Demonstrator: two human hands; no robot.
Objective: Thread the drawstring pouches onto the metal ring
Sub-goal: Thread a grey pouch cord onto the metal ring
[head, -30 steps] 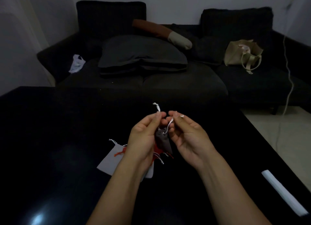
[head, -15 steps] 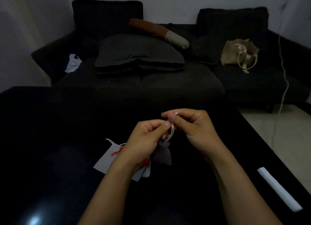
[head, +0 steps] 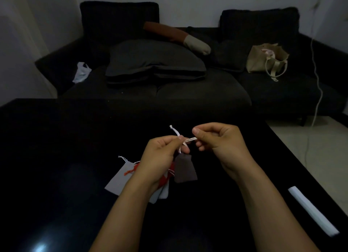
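1. Foreground: glossy black tabletop [head: 56, 204] w/ a flat white strip [head: 312, 210] lying near its right edge.
2. Mid-table: both hands raised just above the surface. Left hand [head: 160, 157], fingers curled, pinches the white drawstring cord [head: 185, 141] at the neck of a small dark grey-brown fabric drawstring pouch [head: 184, 169], which hangs below the fingertips. One knotted cord end sticks up past the thumb.
3. Right hand [head: 220, 140], fingers curled in, pinches the other stretch of the same cord & holds it taut to the side. Metal ring: not discernible in this light; can't tell if the cord loop is already around it.
4. Under the left wrist: loose pile of pale grey fabric pouches [head: 118, 178] w/ a red pouch [head: 165, 182] partly hidden, lying on the table; orange-red cord visible on one.
5. Handling, by judgement: pouches look light, limp, empty; cloth gives no firm grip, so best taken by the cord near the gathered neck. Thin cord likely slips & frays at the end; keep it taut when threading.
6. Labels/writing: none readable.
7. Background: dark sofa [head: 169, 93] w/ large grey cushions [head: 154, 61], beige tote bag [head: 267, 59], white plastic bag [head: 81, 72], white cable [head: 318, 82] down the wall.
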